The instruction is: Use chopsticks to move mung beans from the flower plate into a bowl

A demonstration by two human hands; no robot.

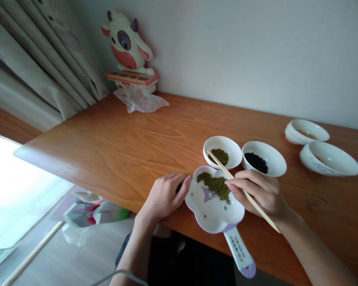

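Two hands: both yours, low at the bench (113, 139) edge.
Right hand (261, 190): closed on the chopsticks (241, 190), whose tips reach up over the rim of the bean bowl (222, 151).
Left hand (164, 195): fingers curled, fingertips touching the left rim of the tray (210, 216); it holds nothing.
Tray: flower-shaped, with a handle that juts past the bench edge toward you; a heap of green beans (216, 185) lies in its upper part.
Bean bowl: just behind the tray, more green beans inside.
Dark bowl (264, 159): just right of it, holding black beans.
Far bowls (329, 158): two more, well apart at the right.
Risk, tray: I judge it could tip or slide off, since its handle overhangs and only your fingertips steady it.
Risk, beans: small and round, they may slip from the chopstick tips and roll across the bench.
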